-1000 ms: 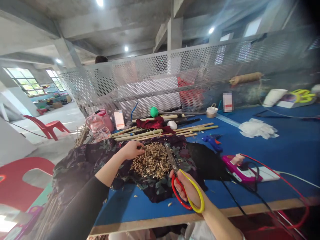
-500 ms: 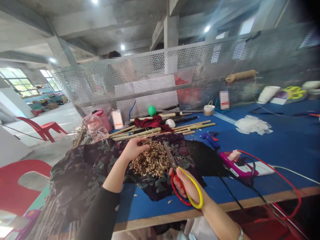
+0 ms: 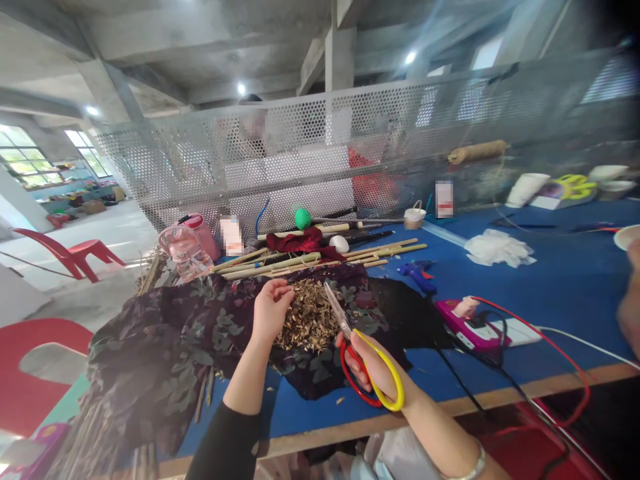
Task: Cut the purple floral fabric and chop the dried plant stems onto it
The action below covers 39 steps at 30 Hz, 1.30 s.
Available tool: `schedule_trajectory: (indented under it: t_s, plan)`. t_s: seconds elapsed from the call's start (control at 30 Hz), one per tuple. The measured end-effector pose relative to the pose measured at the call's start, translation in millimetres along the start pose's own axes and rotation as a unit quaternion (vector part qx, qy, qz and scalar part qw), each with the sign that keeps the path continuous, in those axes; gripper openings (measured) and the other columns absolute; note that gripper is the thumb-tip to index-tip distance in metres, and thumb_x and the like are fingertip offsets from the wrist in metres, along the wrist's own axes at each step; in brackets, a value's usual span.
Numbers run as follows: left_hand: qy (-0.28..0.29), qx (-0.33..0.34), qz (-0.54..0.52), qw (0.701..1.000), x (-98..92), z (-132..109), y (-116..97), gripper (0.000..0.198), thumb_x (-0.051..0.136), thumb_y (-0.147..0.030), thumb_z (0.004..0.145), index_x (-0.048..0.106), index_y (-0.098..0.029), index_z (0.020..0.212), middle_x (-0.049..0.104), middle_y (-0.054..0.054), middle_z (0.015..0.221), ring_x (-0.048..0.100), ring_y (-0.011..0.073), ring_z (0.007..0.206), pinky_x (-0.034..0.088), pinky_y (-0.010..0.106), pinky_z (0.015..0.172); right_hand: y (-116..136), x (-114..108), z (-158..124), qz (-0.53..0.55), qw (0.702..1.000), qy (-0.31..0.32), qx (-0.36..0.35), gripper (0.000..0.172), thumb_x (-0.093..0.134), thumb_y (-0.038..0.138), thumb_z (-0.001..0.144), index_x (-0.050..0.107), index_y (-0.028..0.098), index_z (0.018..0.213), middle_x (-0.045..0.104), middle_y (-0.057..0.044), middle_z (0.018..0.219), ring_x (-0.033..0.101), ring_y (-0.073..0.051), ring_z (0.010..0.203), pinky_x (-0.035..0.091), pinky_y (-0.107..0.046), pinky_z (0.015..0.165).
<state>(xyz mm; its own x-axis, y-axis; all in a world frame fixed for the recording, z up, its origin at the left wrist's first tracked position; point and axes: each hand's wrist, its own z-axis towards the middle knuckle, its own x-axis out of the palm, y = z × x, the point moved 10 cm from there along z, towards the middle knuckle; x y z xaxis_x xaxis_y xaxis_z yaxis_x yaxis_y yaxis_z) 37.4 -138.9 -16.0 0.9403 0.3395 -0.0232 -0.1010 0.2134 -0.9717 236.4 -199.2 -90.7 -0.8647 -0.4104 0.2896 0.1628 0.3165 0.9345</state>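
In my right hand (image 3: 367, 367) is a pair of scissors (image 3: 343, 319) with one red and one yellow handle loop. The blades look nearly closed and point up-left over the pile. A heap of dry brown plant pieces (image 3: 313, 320) lies on a dark floral cloth (image 3: 240, 303) in front of me. My left hand (image 3: 271, 307) is at the heap's upper left edge, thumb and fingertips pinched together. Whatever may be between those fingertips is too small to make out.
Bamboo sticks (image 3: 350, 252) lie behind the cloth, with a green ball (image 3: 303, 219). To the right are a blue glue gun (image 3: 419, 275), a purple power strip (image 3: 467, 327) with cables, and white gloves (image 3: 497, 248). Another person's hand (image 3: 631, 300) shows at the right edge.
My left hand has drawn back from over the heap to its edge, fingers now pinched. The scissors stay nearly still. Another person's hand and a pale cup or bowl have appeared at the right edge.
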Motion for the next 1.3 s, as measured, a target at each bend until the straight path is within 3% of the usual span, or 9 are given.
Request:
schedule_trajectory:
  t_s: [0.1, 0.2, 0.33, 0.47, 0.6, 0.73, 0.93, 1.07, 1.3]
  plan:
    - [-0.016, -0.015, 0.036, 0.999, -2.3, -6.8, 0.5, 0.022, 0.069, -0.027, 0.067, 0.067, -0.016, 0.086, 0.071, 0.006, 0.082, 0.064, 0.0169, 0.076, 0.048, 0.028, 0.073, 13.1, 10.2, -4.0, -0.025, 0.999, 0.022, -0.007, 0.057, 0.043, 0.074, 0.074, 0.045, 0.021, 0.094, 0.036, 0.009, 0.056, 0.026, -0.003, 0.037, 0.027, -0.015, 0.034]
    - [-0.029, -0.021, 0.066, 0.997, -5.5, -10.4, -0.2, 0.017, 0.069, -0.029, 0.067, 0.072, -0.017, 0.079, 0.071, 0.005, 0.079, 0.063, 0.0173, 0.075, 0.047, 0.028, 0.073, 43.0, 12.7, -6.5, -0.168, 0.984, 0.009, -0.055, 0.054, 0.042, 0.073, 0.076, 0.046, 0.022, 0.096, 0.040, 0.007, 0.059, 0.035, -0.006, 0.040, 0.031, -0.019, 0.037]
    - [-0.033, -0.032, 0.014, 0.999, -5.4, -9.4, 4.8, 0.019, 0.071, -0.031, 0.065, 0.072, -0.017, 0.079, 0.070, 0.004, 0.078, 0.061, 0.0151, 0.072, 0.046, 0.026, 0.070, 84.4, 2.6, -3.0, -0.421, 0.892, -0.090, -0.137, 0.051, 0.050, 0.065, 0.077, 0.051, 0.021, 0.103, 0.061, -0.006, 0.085, 0.060, -0.019, 0.073, 0.044, -0.027, 0.063]
    - [-0.020, -0.058, -0.094, 0.994, 1.2, -8.9, 12.9, 0.028, 0.075, -0.031, 0.060, 0.064, -0.015, 0.080, 0.064, 0.000, 0.071, 0.056, 0.0096, 0.062, 0.044, 0.022, 0.062, 76.9, 1.5, 7.6, -0.526, 0.840, -0.093, -0.100, 0.054, 0.044, 0.063, 0.081, 0.050, 0.019, 0.112, 0.065, -0.011, 0.097, 0.062, -0.026, 0.091, 0.044, -0.033, 0.076]
    - [0.015, -0.040, -0.155, 0.987, 11.3, -13.0, 1.2, 0.032, 0.075, -0.030, 0.061, 0.052, -0.017, 0.080, 0.059, -0.003, 0.069, 0.053, 0.0065, 0.061, 0.042, 0.019, 0.062, 73.3, 7.8, 8.6, -0.581, 0.801, -0.100, -0.101, 0.057, 0.052, 0.062, 0.077, 0.051, 0.020, 0.115, 0.066, -0.012, 0.103, 0.062, -0.028, 0.095, 0.042, -0.033, 0.077]
    - [0.074, -0.040, -0.161, 0.983, 22.9, -18.5, -8.4, 0.038, 0.076, -0.029, 0.060, 0.044, -0.019, 0.079, 0.059, -0.005, 0.069, 0.055, 0.0066, 0.064, 0.043, 0.019, 0.065, 77.2, 18.3, 9.7, -0.578, 0.804, -0.084, -0.112, 0.056, 0.055, 0.061, 0.076, 0.052, 0.020, 0.114, 0.066, -0.011, 0.103, 0.063, -0.027, 0.094, 0.041, -0.030, 0.074]
    - [0.143, -0.051, -0.165, 0.974, 33.9, -22.5, -5.4, 0.040, 0.076, -0.030, 0.063, 0.041, -0.020, 0.080, 0.056, -0.006, 0.068, 0.055, 0.0068, 0.063, 0.043, 0.020, 0.066, 80.9, 23.4, 13.1, -0.581, 0.799, -0.084, -0.130, 0.055, 0.053, 0.064, 0.076, 0.055, 0.020, 0.110, 0.067, -0.009, 0.094, 0.063, -0.024, 0.085, 0.039, -0.027, 0.068]
    - [0.154, -0.055, -0.173, 0.971, 36.0, -23.3, -3.9, 0.039, 0.076, -0.027, 0.063, 0.041, -0.019, 0.080, 0.054, -0.006, 0.067, 0.054, 0.0061, 0.063, 0.043, 0.020, 0.065, 78.1, 24.0, 14.3, -0.581, 0.797, -0.078, -0.143, 0.051, 0.050, 0.062, 0.079, 0.055, 0.019, 0.106, 0.067, -0.008, 0.084, 0.063, -0.022, 0.073, 0.038, -0.026, 0.061]
    - [0.143, -0.054, -0.152, 0.977, 36.5, -23.8, -3.6, 0.038, 0.074, -0.026, 0.062, 0.040, -0.019, 0.076, 0.050, -0.007, 0.065, 0.051, 0.0054, 0.061, 0.040, 0.019, 0.063, 64.9, 20.5, 21.6, -0.540, 0.822, -0.075, -0.165, 0.046, 0.047, 0.060, 0.083, 0.055, 0.018, 0.101, 0.064, -0.005, 0.069, 0.059, -0.019, 0.059, 0.034, -0.024, 0.052]
